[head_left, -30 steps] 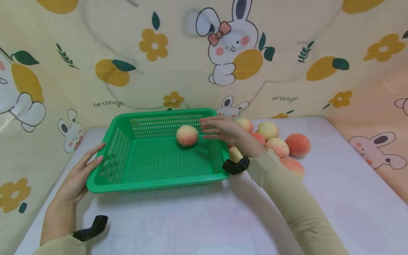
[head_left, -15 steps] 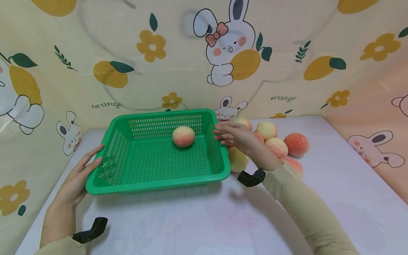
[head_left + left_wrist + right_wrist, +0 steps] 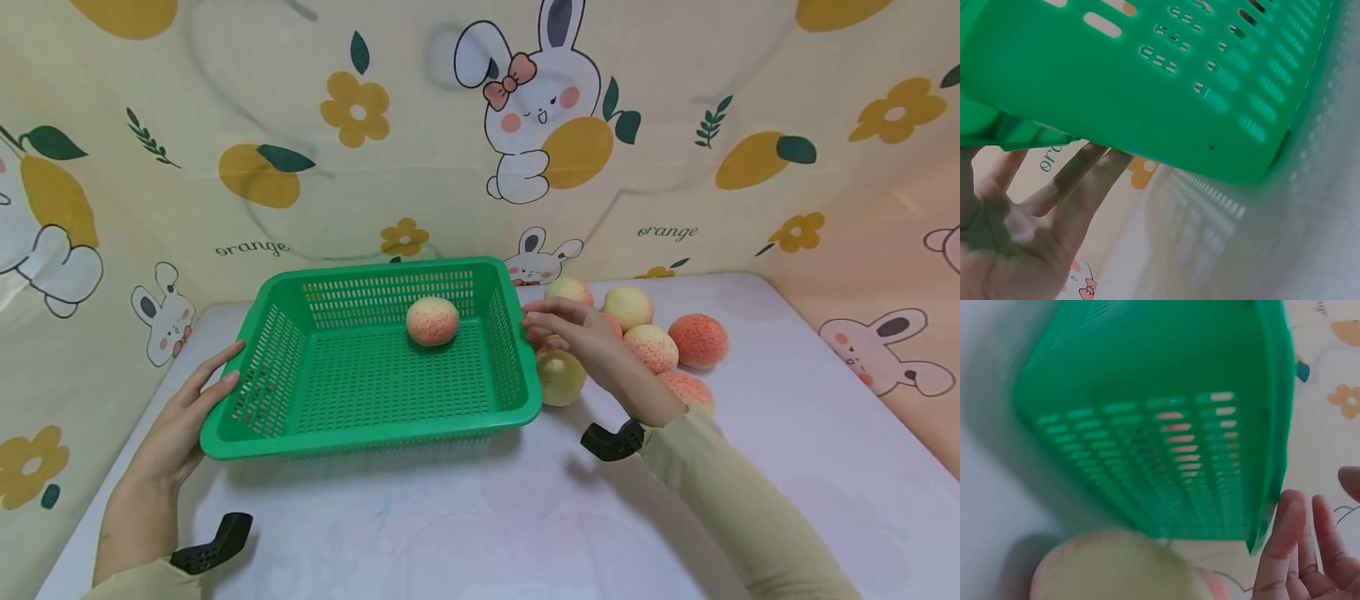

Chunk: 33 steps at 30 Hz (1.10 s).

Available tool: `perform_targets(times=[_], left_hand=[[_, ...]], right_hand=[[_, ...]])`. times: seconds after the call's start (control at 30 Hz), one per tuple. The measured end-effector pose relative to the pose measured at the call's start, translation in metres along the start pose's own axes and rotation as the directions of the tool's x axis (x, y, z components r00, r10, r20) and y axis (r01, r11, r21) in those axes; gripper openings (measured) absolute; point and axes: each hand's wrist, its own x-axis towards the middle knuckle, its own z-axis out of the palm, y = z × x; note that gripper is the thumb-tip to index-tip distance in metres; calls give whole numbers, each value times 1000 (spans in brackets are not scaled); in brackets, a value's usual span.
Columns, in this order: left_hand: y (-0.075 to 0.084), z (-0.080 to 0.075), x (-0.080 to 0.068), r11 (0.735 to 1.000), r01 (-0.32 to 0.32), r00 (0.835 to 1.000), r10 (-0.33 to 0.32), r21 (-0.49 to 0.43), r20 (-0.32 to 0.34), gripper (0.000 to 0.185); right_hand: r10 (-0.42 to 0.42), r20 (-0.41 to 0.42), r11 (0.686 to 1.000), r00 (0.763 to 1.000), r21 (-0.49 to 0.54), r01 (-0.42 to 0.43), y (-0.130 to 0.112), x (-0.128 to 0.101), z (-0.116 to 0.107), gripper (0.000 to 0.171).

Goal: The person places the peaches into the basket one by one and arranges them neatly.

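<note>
A green slotted plastic basket [image 3: 375,437] stands on the table with one pale pink-flecked peach [image 3: 432,322] in its back right part. My left hand [image 3: 176,421] holds the basket's left rim, thumb and fingertips at the edge; the left wrist view shows its fingers [image 3: 1075,194] reaching behind the rim. Just outside the right rim is my right hand [image 3: 581,333], holding nothing, with its fingers loosely bent and fingertips close to the rim. Below it lies a yellowish peach [image 3: 561,379] beside the basket, also large in the right wrist view.
Several more peaches lie grouped right of the basket, among them a red one [image 3: 698,340], a speckled one [image 3: 651,348] and a pale yellow one [image 3: 628,307]. A patterned cloth [image 3: 420,183] with rabbits and oranges hangs behind the white table [image 3: 420,525].
My right hand has moved right, from over the basket to outside its right rim, its fingers bending more. The peach in the basket has shifted slightly left. My left hand stays on the rim.
</note>
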Motion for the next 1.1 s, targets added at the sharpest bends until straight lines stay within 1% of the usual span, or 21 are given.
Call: perform_targets(times=[0.07,0.17,0.27,0.4,0.67,0.9,1.1], left_hand=[[0,0,0,1000,2,1000,-2,5,-2,42],[0,0,0,1000,3,1000,-3,18,-6,42],[0,1,1,1000,5,1000,-5,28,-8,42],[1,3,1,1000,2,1000,-2,20,-2,42],[0,3,2,1000,-19,1000,19,9,8,41],[0,1,1,1000,-8,1000,8,11,-9,42],[0,1,0,1000,-14,1000,14,-5,1,42]], right_hand=[[-15,-25,999,1000,-42,14,5,-2,-3,43],[-57,-47,994,997,-98,52,14,-5,-8,42],[-91,-55,985,994,-152,82,22,-9,-13,39],[-115,-36,979,993,-175,107,31,-14,-20,39],[-84,-10,974,996,-214,80,44,-24,-29,45],[-38,-31,967,999,-251,29,48,-30,-35,50],[-21,-55,954,998,-298,4,49,-33,-37,52]])
